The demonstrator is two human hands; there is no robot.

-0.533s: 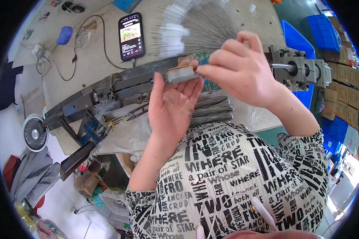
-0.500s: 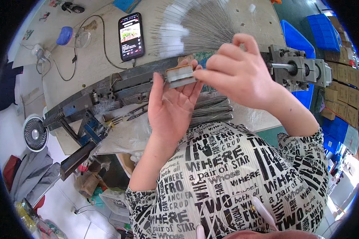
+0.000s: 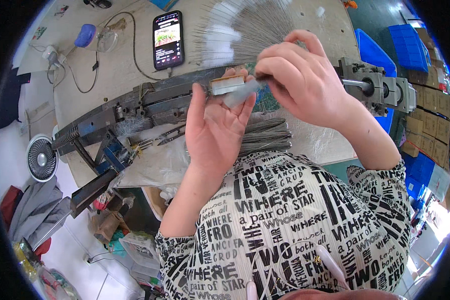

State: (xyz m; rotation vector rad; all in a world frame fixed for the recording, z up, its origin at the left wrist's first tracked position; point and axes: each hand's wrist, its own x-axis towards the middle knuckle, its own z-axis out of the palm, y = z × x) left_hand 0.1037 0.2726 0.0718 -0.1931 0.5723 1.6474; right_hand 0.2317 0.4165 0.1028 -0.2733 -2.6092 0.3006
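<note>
My left hand (image 3: 214, 130) is turned palm up, with a small whitish rectangular block (image 3: 227, 86) held at its fingers. A brown edge runs along the block's far side. A thin translucent grey strip (image 3: 245, 93), blurred by motion, slants from beside the block up to my right hand (image 3: 302, 82). The right fingers are pinched on the strip's upper end. Behind both hands lies a long dark metal bench fixture (image 3: 160, 102). A bundle of grey wires (image 3: 267, 136) lies just right of my left hand, near my body.
Fine wires (image 3: 250, 32) fan out across the far table. A lit phone (image 3: 168, 40) on a cable lies to their left. Pliers (image 3: 172, 135) rest by the fixture. A metal clamp unit (image 3: 375, 87) stands at right, with blue crates (image 3: 407, 47) beyond. A fan (image 3: 42, 157) is at far left.
My right hand has moved slightly up and right, drawing the grey strip away from the block at a slant. The left hand has stayed nearly in place.
</note>
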